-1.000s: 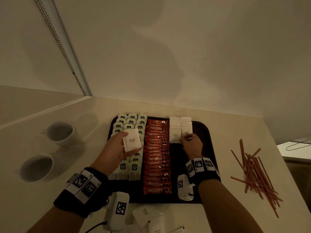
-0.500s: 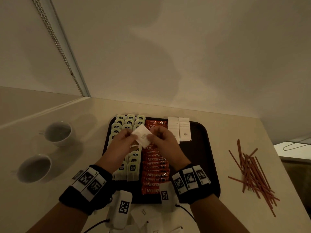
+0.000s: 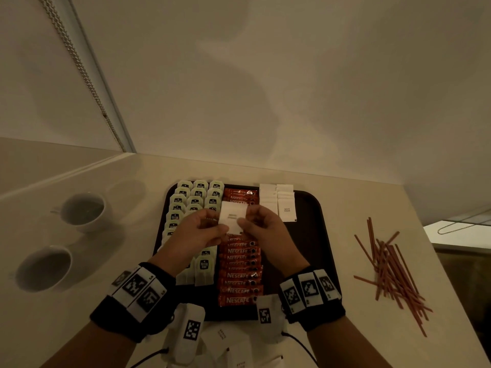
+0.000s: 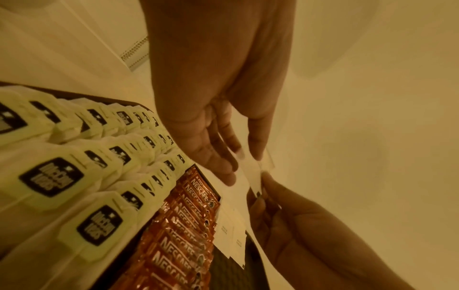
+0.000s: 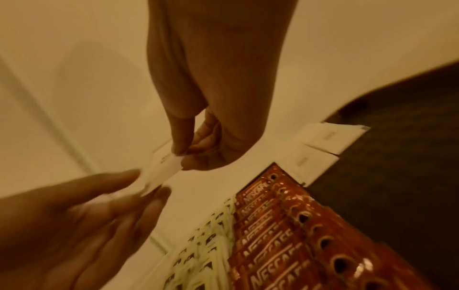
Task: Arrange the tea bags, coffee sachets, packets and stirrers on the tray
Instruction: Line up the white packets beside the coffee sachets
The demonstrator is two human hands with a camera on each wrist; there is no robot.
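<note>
Both hands are above the middle of the tray (image 3: 317,235) and hold one white packet (image 3: 233,217) between them. The left hand (image 3: 196,233) pinches the left edge of the packet with thumb and fingers, and the right hand (image 3: 265,229) pinches its right edge in the same way. The packet is in the air, over the border between the tea bags (image 3: 198,193) and the sachets (image 3: 240,274). Its printed side faces up, but the print is too blurred to read.

In the left wrist view the left hand (image 4: 218,109) comes from 12 o'clock and its fingers (image 4: 213,159) lie against the packet (image 4: 250,172), while the right hand (image 4: 280,219) comes from 5 o'clock. In the right wrist view the right hand (image 5: 211,125) nips the packet (image 5: 161,172) at its upper end and the left hand (image 5: 82,219) comes from 8 o'clock.

On the tray the tea bags fill three columns on the left. The sachets make one column just right of them. At 1 o'clock of the hands two short columns of white packets (image 3: 277,200) lie at the far edge of the tray, just beside the sachets.

The stirrers (image 3: 390,272) lie in a loose heap on the counter (image 3: 372,197) at 3 o'clock, apart from the tray. Two cups (image 3: 63,235) stand on the counter at 9 o'clock. At 6 o'clock, near the front edge of the tray, some more loose packets (image 3: 233,349) lie on the counter.
</note>
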